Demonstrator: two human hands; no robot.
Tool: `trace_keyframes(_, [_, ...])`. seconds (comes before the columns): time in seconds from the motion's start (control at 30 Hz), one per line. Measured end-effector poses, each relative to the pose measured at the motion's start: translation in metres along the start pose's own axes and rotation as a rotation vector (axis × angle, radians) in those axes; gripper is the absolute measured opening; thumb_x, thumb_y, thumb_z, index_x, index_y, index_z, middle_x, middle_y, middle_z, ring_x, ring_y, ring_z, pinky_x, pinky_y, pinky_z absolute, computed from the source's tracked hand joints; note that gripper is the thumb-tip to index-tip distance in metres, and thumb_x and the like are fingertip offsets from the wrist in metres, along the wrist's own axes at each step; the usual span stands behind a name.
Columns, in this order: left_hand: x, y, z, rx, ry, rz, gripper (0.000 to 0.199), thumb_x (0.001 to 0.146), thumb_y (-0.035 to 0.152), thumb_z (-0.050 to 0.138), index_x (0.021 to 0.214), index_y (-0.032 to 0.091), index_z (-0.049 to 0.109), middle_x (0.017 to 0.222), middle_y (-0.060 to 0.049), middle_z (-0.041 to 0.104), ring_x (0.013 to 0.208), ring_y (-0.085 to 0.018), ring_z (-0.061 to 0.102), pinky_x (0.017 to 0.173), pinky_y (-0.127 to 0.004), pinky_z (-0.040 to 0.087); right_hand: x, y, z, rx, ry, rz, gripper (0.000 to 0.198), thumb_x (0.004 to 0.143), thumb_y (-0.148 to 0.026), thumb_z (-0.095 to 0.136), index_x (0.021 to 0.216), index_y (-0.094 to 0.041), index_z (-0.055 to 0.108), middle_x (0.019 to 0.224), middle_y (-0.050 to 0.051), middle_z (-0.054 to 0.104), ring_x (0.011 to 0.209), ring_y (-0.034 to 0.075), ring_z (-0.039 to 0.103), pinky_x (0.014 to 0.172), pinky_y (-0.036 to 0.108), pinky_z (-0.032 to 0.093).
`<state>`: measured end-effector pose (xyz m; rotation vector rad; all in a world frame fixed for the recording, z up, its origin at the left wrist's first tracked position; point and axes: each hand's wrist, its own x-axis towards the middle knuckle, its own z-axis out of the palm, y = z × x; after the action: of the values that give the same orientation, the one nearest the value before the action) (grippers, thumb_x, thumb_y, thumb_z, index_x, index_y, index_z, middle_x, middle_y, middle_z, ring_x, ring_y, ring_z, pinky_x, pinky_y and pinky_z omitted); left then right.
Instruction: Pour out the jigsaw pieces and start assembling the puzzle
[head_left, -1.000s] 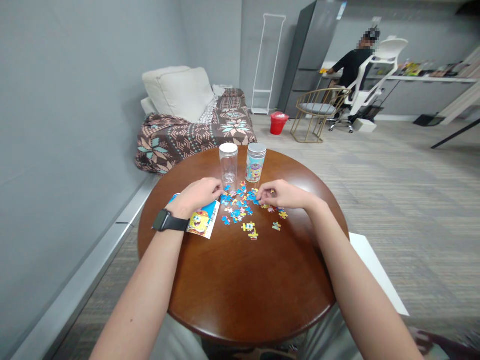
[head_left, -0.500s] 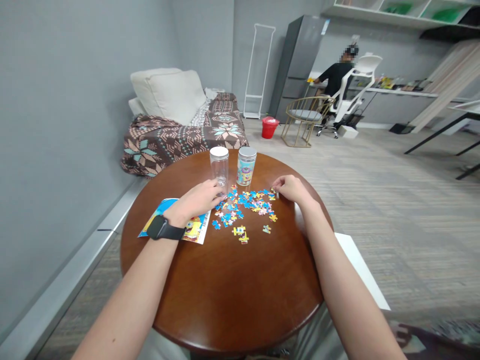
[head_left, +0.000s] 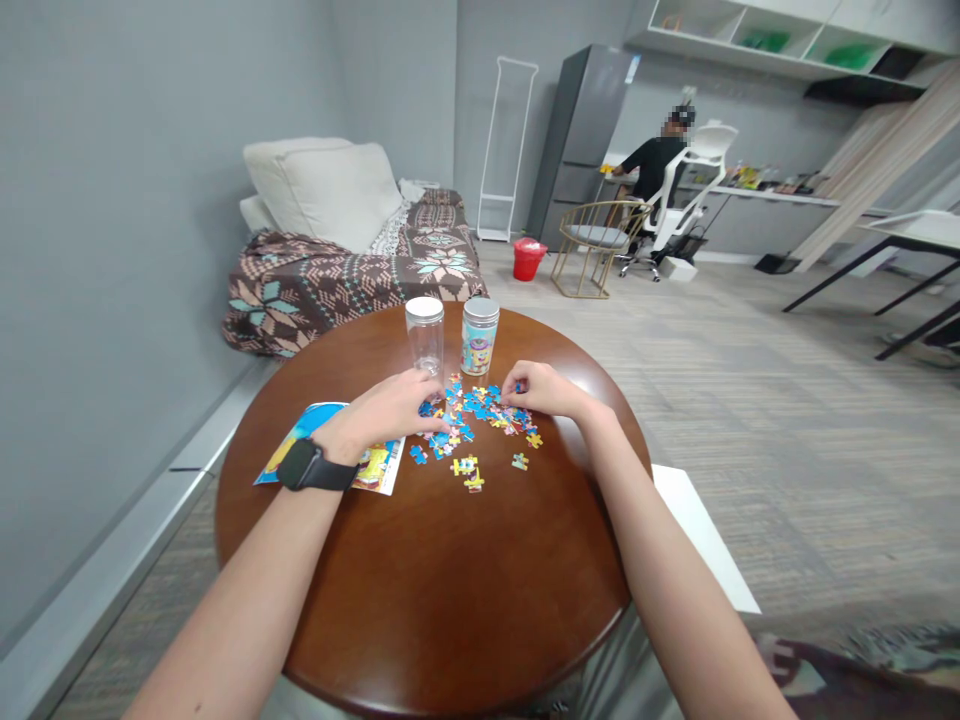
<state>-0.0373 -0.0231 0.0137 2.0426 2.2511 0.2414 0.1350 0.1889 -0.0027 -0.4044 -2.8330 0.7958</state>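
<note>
A loose heap of jigsaw puzzle pieces [head_left: 487,402], mostly blue with some yellow and pink, lies on the round brown table [head_left: 457,580]. At its left edge rests my left hand [head_left: 390,412], thumb and fingers apart, nothing visibly held. My right hand [head_left: 544,388] is bent down over the right part of the heap, fingertips pinched, with a bit of blue piece showing between them. Nearer to me lie a small cluster of yellow pieces [head_left: 469,470] and a single piece [head_left: 520,461]. Under my left wrist is a printed picture sheet [head_left: 382,470], partly covered.
Behind the heap stand a clear jar with a white lid [head_left: 425,335] and a cartoon-printed jar with a grey lid [head_left: 480,340]. Beyond the table are a covered sofa [head_left: 352,270], a red bucket [head_left: 529,260] and a person [head_left: 656,165] at a counter.
My right hand has moved left, from the heap's right edge to over its pieces. My left thumb and fingers have spread wider. The whole view has shifted slightly.
</note>
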Motion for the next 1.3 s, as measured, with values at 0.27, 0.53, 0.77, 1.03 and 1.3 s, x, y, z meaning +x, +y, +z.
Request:
trace_keyframes(0.27, [0.003,0.009,-0.001,-0.134,-0.007,0.117,0.034,0.088,0.049,0.056,0.101,0.020,0.065,0.102,-0.006,0.059,0.098,-0.022,0.056,0.085,-0.030,0.041,-0.002,0.001,-0.004,0.051,-0.043,-0.017,0.013,0.075,-0.022,0.069,0.086,-0.016,0.073,0.082,0.003,0.069,0.073,0.012,0.059,0.069,0.023,0.044])
trace_keyframes(0.53, [0.009,0.025,0.003,-0.176,-0.070,0.200,0.020,0.089,0.035,0.057,0.095,0.019,0.067,0.097,-0.005,0.060,0.093,-0.019,0.056,0.082,-0.028,0.042,-0.004,-0.015,-0.003,0.087,-0.164,-0.022,0.029,0.066,-0.037,0.077,0.084,-0.015,0.073,0.073,0.001,0.062,0.066,0.011,0.052,0.061,0.023,0.039])
trace_keyframes(0.77, [0.012,0.025,0.011,-0.202,-0.069,0.211,0.020,0.091,0.034,0.055,0.099,0.019,0.067,0.101,-0.006,0.060,0.097,-0.020,0.056,0.086,-0.031,0.041,-0.006,-0.011,-0.007,0.098,-0.184,0.021,0.025,0.069,-0.031,0.072,0.087,-0.013,0.070,0.070,0.000,0.059,0.063,0.011,0.050,0.060,0.023,0.038])
trace_keyframes(1.03, [0.012,0.025,0.013,-0.178,0.001,0.190,0.020,0.096,0.036,0.045,0.098,0.019,0.057,0.096,-0.005,0.060,0.088,-0.019,0.056,0.077,-0.029,0.043,-0.006,-0.009,-0.007,0.090,-0.171,-0.017,0.028,0.073,-0.034,0.069,0.091,-0.013,0.071,0.070,0.001,0.060,0.062,0.011,0.050,0.060,0.023,0.038])
trace_keyframes(1.3, [0.003,0.008,-0.004,-0.051,0.063,0.054,0.022,0.095,0.029,0.036,0.088,0.019,0.054,0.091,-0.006,0.059,0.083,-0.020,0.055,0.074,-0.031,0.041,-0.005,-0.006,-0.005,0.105,-0.165,-0.005,0.031,0.071,-0.039,0.072,0.089,-0.014,0.073,0.071,0.001,0.061,0.064,0.011,0.052,0.061,0.023,0.038])
